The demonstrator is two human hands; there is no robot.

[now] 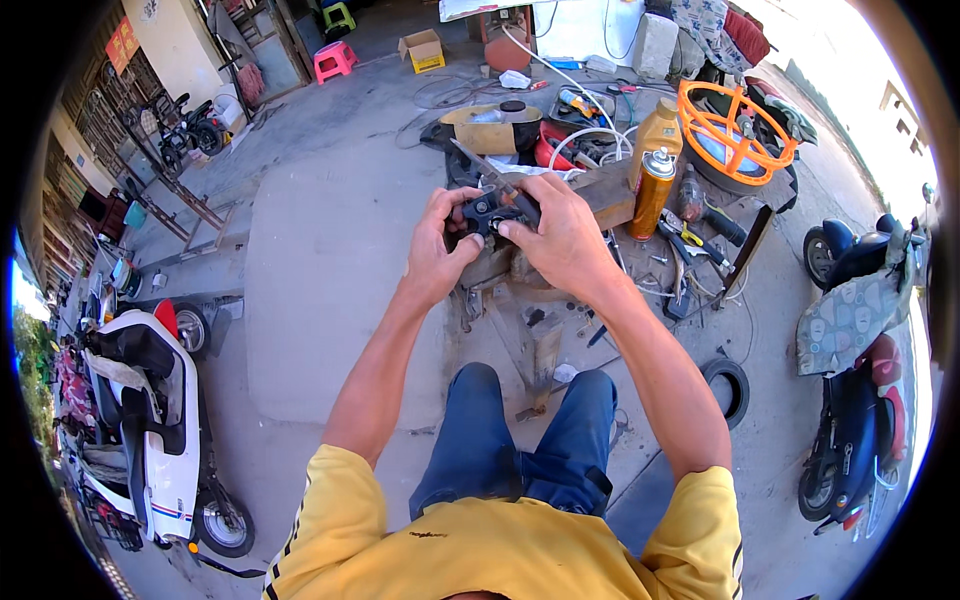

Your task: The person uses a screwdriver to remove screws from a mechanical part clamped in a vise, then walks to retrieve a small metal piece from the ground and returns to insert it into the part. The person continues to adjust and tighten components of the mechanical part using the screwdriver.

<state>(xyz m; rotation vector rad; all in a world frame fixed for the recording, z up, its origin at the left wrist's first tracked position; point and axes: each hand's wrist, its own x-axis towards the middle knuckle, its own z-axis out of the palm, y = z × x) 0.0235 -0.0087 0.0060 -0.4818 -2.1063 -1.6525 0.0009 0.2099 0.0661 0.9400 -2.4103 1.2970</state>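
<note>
In front of me, my left hand (436,246) is closed around a small black metal part (484,209) with a round hole or bolt head on it. My right hand (562,232) grips a tool with a flat pointed blade (477,164) and a dark handle. The blade points up and to the left. My right thumb presses near the black part, so both hands meet there. Fingers hide much of the part and of the handle. Below them stands a cluttered metal work stand (545,340).
An orange spray can (653,192), a tan bottle (658,138) and an orange wheel-shaped frame (735,130) stand to the right. Pliers (690,236) and loose hardware lie nearby. A white scooter (150,420) is at left, a dark scooter (850,440) and a tyre (725,392) at right.
</note>
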